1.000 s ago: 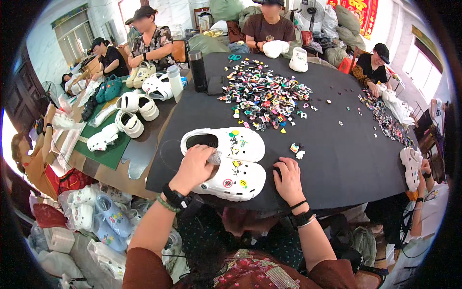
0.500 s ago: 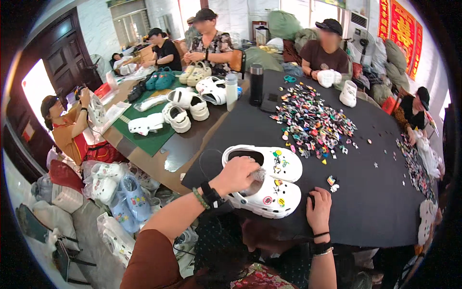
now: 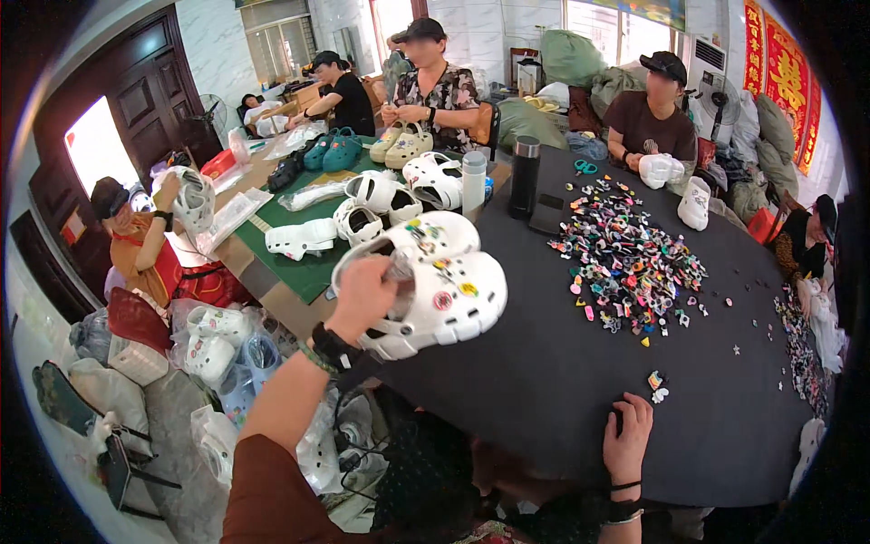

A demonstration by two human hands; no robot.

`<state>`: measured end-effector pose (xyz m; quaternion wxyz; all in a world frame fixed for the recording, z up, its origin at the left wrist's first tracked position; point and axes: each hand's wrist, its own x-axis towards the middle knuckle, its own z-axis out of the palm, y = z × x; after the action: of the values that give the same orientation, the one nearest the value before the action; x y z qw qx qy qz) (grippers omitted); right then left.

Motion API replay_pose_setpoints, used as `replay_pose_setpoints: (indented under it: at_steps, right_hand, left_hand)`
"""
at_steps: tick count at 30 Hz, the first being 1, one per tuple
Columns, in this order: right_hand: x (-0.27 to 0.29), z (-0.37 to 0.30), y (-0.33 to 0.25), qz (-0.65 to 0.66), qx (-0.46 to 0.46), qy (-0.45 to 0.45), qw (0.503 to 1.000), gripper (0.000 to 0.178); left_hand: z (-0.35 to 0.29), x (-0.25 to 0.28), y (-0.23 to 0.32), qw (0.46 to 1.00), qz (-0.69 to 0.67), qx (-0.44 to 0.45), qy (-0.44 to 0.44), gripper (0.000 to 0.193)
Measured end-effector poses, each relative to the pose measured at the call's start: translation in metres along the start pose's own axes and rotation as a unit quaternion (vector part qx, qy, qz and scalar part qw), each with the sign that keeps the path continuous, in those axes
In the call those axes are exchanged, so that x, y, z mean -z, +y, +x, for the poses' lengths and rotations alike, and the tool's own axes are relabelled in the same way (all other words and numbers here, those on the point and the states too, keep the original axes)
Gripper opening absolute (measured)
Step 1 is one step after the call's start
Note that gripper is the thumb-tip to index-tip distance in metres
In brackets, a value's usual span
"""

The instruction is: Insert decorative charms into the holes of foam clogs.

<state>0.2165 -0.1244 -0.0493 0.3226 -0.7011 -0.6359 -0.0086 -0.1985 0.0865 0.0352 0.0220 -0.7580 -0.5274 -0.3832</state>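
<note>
Nearest me, the right hand (image 3: 627, 440) lies on the black table (image 3: 544, 381), fingers loosely bent; a dark patch shows by the thumb, and I can't tell if it's holding anything. The left hand (image 3: 362, 299) is closed on a pair of white clogs (image 3: 462, 295) at the heel end, holding them tilted over the table's left part, toes to the right, with charms on their uppers. Two loose charms (image 3: 657, 387) lie just beyond the right fingers. Down on the floor at left sit bagged clogs (image 3: 211, 349).

Farther across the table spreads a heap of charms (image 3: 634, 263), with a black bottle (image 3: 525, 177) and a white bottle (image 3: 474, 181) left of it. On a green mat (image 3: 313, 283) stand more white shoes (image 3: 301, 238), and behind them teal clogs (image 3: 340, 152). Beyond, a co-worker in brown (image 3: 651, 127) holds a white shoe (image 3: 661, 170).
</note>
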Motion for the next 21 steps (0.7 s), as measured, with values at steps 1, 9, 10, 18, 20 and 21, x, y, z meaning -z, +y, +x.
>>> replay_pose_setpoints:
  at_steps: [1, 9, 10, 18, 20, 21]
  right_hand:
    - [0.005, -0.002, 0.002, -0.004, -0.007, 0.003, 1.0, 0.02]
    - [0.001, 0.001, 0.0, -0.026, -0.034, -0.005, 0.999, 0.022]
    - [0.002, 0.002, 0.0, -0.028, -0.034, -0.012, 0.999, 0.022]
    - [0.001, 0.003, 0.006, -0.03, -0.032, -0.007, 0.999, 0.019]
    - [-0.001, 0.003, 0.007, -0.041, -0.037, -0.006, 0.998, 0.019]
    - [0.0, 0.003, 0.006, -0.044, -0.03, -0.004, 0.999, 0.019]
  left_hand:
    - [0.013, 0.001, -0.006, 1.0, 0.029, 0.003, 0.008, 0.011]
    - [0.14, 0.009, -0.105, 0.981, 0.166, 0.085, 0.058, 0.018]
    - [0.161, 0.012, -0.116, 0.977, 0.183, 0.078, 0.078, 0.019]
    - [0.221, -0.032, -0.199, 0.942, 0.185, 0.277, 0.024, 0.074]
    - [0.194, -0.062, -0.228, 0.955, 0.17, 0.231, -0.074, 0.085]
    - [0.176, -0.08, -0.233, 0.961, 0.157, 0.218, -0.072, 0.087]
